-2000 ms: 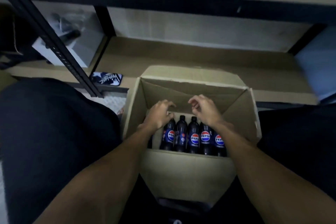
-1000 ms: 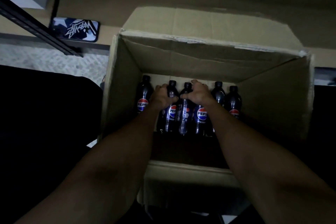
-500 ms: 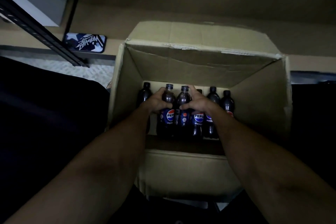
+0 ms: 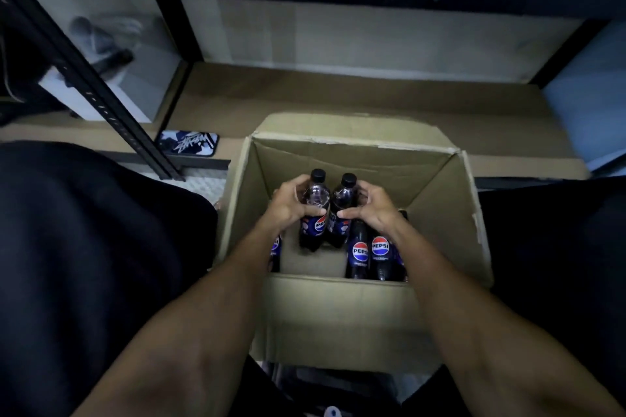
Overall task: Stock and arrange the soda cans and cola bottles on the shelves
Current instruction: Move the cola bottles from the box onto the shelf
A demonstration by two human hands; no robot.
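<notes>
Since I'm taking two at once, left grip [image 4: 291, 205] wraps one bottle [image 4: 316, 196] round its shoulder. Right grip [image 4: 369, 210] wraps the second bottle [image 4: 342, 196] the same way, thumbs in front, fingers curled behind. Both upright, caps up, touching side by side, held higher than the rest, centre of frame inside the box [image 4: 474, 213]. Holding up near the neck should help them clear the box walls, my guess. Spare bottles [image 4: 360, 252] stand on the box bottom, lower right of it. One more sits partly hidden under my left wrist. Box sits between my knees, top open, far flap lying toward the shelf [image 4: 338, 91] at upper centre, likely where these go. Patterned flat item [image 4: 188, 143] left of box, can't tell what it is.
</notes>
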